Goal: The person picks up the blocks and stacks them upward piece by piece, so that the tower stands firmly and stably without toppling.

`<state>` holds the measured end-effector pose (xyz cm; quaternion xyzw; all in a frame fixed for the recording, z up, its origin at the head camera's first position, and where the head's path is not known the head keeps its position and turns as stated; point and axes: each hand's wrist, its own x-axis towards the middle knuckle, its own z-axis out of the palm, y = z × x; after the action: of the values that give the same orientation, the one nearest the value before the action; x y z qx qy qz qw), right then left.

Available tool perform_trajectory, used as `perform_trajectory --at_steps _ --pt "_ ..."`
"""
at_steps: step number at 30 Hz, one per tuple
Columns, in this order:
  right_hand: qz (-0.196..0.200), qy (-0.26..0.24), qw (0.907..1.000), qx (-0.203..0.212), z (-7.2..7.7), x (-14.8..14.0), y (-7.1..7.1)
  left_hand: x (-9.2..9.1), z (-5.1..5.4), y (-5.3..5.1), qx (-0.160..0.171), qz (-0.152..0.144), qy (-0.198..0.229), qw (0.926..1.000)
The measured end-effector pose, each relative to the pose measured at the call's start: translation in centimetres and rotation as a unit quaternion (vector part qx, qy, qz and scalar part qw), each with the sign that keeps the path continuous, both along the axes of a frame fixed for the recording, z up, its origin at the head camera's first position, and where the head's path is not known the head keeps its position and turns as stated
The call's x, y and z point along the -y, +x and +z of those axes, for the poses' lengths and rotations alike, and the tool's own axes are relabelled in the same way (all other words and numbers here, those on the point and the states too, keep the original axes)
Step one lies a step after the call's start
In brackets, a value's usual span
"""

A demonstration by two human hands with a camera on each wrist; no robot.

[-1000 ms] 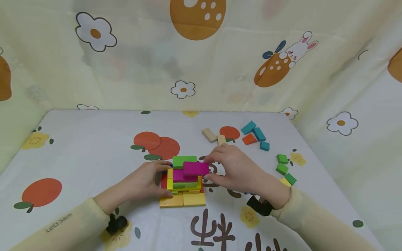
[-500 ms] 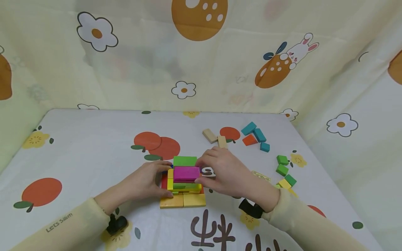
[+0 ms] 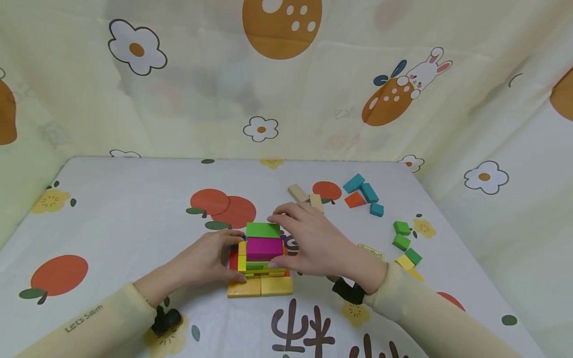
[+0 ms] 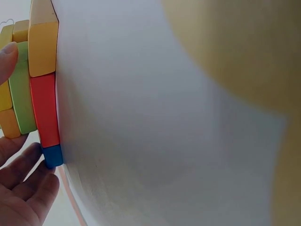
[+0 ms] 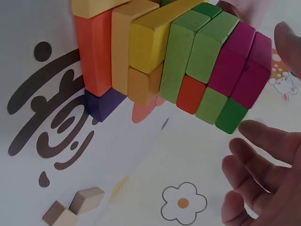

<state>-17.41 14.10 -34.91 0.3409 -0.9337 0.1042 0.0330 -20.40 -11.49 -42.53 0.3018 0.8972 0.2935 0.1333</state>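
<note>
The left hand [image 3: 201,261] holds the left side of a stack of blocks [image 3: 242,258]. The right hand [image 3: 313,243] is at the right side, its thumb and fingers apart. On top lies a magenta block [image 3: 264,249], in front of a green block [image 3: 263,230]. Farther on the desk [image 3: 134,214] lie wooden blocks [image 3: 297,193], blue blocks [image 3: 369,193] and an orange block [image 3: 355,200].

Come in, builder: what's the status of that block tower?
Left hand gripping the block tower. Right hand spread beside its top, holding nothing. Magenta block on top, green block behind it. No obstruction seen; loose blocks off right.
</note>
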Motion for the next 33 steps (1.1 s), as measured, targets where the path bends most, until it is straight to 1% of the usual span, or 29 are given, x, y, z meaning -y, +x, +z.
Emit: perform_trajectory --at_steps 4,8,15,19,25,33 --pt "-0.005 0.007 0.9993 0.037 -0.1 0.3 -0.7 0.0 0.0 0.0 0.001 0.003 -0.002 1.0000" --pt "-0.009 0.005 0.9978 0.066 0.0 0.3 -1.1 -0.1 -0.1 0.0 0.001 0.003 -0.003 1.0000" --pt "-0.009 0.006 0.9952 0.098 0.1 0.2 -1.6 -0.1 -0.1 0.0 0.006 0.008 -0.002 0.9999" --pt "-0.015 0.007 0.9931 0.116 0.2 -0.1 -1.6 0.0 -0.2 0.0 0.004 0.008 -0.003 1.0000" --pt "-0.033 0.002 0.9911 0.129 0.1 -0.9 -1.7 0.0 -0.1 0.0 -0.002 0.004 -0.003 1.0000" --pt "-0.030 -0.005 0.9903 0.135 0.1 -0.9 -1.8 0.0 0.0 0.0 0.001 0.004 -0.004 1.0000"
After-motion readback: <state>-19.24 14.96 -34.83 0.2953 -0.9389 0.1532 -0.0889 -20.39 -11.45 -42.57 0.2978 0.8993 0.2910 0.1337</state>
